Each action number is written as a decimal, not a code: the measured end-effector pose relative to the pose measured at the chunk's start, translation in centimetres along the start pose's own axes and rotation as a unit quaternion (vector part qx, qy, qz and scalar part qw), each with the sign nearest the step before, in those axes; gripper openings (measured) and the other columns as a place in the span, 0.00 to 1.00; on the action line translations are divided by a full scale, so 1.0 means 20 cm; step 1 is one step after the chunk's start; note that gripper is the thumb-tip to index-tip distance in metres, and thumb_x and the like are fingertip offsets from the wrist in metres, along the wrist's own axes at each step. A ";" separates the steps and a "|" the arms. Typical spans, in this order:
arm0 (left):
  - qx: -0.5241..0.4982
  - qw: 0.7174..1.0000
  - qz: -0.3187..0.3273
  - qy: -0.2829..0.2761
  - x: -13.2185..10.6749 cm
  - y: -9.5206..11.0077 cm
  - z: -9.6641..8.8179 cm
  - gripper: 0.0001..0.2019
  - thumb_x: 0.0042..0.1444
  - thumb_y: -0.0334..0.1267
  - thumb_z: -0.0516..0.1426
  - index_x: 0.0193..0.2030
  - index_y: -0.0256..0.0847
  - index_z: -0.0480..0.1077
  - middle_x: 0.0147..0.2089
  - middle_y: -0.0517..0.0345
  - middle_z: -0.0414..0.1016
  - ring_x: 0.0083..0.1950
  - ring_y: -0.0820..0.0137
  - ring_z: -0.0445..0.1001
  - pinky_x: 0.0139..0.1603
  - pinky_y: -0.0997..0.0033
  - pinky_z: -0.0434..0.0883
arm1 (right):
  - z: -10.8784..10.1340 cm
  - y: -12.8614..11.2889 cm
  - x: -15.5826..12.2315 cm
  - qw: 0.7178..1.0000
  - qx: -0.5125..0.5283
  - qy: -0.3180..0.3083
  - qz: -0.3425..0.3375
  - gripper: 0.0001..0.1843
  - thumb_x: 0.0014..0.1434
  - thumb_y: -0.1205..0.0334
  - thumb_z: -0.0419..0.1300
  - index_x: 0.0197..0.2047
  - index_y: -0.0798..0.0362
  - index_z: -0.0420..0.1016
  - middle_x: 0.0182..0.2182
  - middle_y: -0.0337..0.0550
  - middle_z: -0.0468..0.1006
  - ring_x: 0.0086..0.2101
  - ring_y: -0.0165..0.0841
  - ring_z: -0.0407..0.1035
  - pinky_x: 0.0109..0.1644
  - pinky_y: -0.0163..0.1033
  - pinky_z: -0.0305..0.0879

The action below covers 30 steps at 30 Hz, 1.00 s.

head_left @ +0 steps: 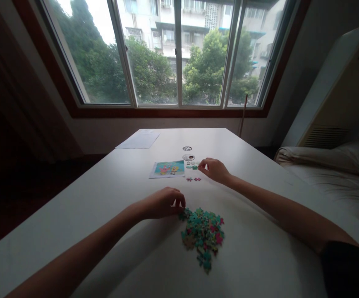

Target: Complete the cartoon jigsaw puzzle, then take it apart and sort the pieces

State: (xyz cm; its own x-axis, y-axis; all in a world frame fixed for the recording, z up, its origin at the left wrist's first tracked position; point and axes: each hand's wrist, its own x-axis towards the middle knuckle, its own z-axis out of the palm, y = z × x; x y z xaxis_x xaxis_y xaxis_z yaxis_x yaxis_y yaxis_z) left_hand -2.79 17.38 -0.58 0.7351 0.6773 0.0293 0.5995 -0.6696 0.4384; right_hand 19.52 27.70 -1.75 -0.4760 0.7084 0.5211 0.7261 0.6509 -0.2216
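Note:
A heap of jigsaw puzzle pieces [202,227], mostly teal with some pink and tan ones, lies on the white table. At the heap's upper left edge is my left hand [165,203], its fingers curled and the tips closed around a puzzle piece there. Farther off, my right hand [215,169] pinches a puzzle piece at the right end of a small group of teal pieces [194,167]; the fingers partly hide it. Two pink puzzle pieces [193,179] lie just below that group. Left of it rests a picture sheet [168,169] with cartoon figures.
Two round black-and-white items [188,157] lie beyond the laid-out pieces. White paper [138,139] is at the table's far left corner. A window [179,54] stands behind the table [105,190], and a pale covered seat [334,165] is at the right.

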 end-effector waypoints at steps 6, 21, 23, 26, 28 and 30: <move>-0.025 1.000 0.007 -0.012 -0.02 -0.01 -0.02 0.07 0.51 0.34 0.55 0.37 0.41 0.72 0.31 0.59 0.69 0.29 0.75 0.67 0.29 0.79 0.63 | 0.13 -0.02 0.08 0.997 -0.009 -0.051 0.062 0.07 0.54 0.59 0.55 0.32 0.51 0.73 0.32 0.39 0.75 0.30 0.29 0.66 0.34 0.32 0.57; -0.009 1.000 -0.007 -0.011 -0.06 -0.01 -0.08 0.08 0.49 0.30 0.54 0.35 0.40 0.73 0.31 0.57 0.71 0.30 0.74 0.67 0.31 0.77 0.63 | 0.24 0.03 0.16 0.993 0.018 -0.093 0.077 0.08 0.51 0.60 0.57 0.33 0.50 0.75 0.31 0.38 0.77 0.31 0.30 0.69 0.33 0.32 0.59; 0.007 1.000 -0.017 -0.016 -0.06 -0.01 -0.08 0.06 0.50 0.32 0.54 0.33 0.39 0.72 0.30 0.58 0.71 0.30 0.74 0.67 0.31 0.77 0.63 | 0.24 0.03 0.16 0.993 0.019 -0.092 0.074 0.08 0.50 0.61 0.57 0.34 0.50 0.75 0.31 0.38 0.77 0.32 0.31 0.68 0.34 0.33 0.59; 0.007 0.999 -0.032 -0.043 -0.06 -0.01 -0.09 0.05 0.50 0.35 0.55 0.33 0.40 0.72 0.30 0.58 0.71 0.29 0.74 0.66 0.30 0.77 0.62 | 0.25 0.02 0.15 0.994 0.022 -0.088 0.068 0.09 0.51 0.61 0.56 0.36 0.49 0.74 0.32 0.38 0.76 0.32 0.30 0.68 0.35 0.33 0.59; 0.001 0.997 -0.042 -0.057 -0.06 0.00 -0.09 0.06 0.49 0.37 0.56 0.33 0.40 0.72 0.30 0.59 0.71 0.29 0.74 0.66 0.29 0.77 0.61 | 0.26 0.01 0.14 0.994 0.025 -0.090 0.060 0.09 0.52 0.61 0.55 0.37 0.49 0.74 0.33 0.38 0.76 0.33 0.30 0.68 0.35 0.32 0.59; -0.005 0.997 -0.048 -0.065 -0.06 0.01 -0.09 0.07 0.48 0.39 0.58 0.33 0.40 0.72 0.30 0.59 0.70 0.29 0.74 0.66 0.28 0.77 0.61 | 0.26 0.01 0.14 0.994 0.029 -0.093 0.053 0.09 0.52 0.61 0.55 0.36 0.49 0.75 0.33 0.38 0.76 0.33 0.30 0.68 0.36 0.32 0.59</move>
State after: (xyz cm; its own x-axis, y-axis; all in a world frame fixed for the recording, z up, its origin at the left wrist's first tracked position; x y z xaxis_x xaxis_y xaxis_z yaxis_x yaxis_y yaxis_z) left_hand -4.25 16.97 1.14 0.7098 0.6926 -0.1288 0.6662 -0.6005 0.4423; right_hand 15.68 31.25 -4.55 -0.4859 0.8086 0.3317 0.7503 0.5806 -0.3163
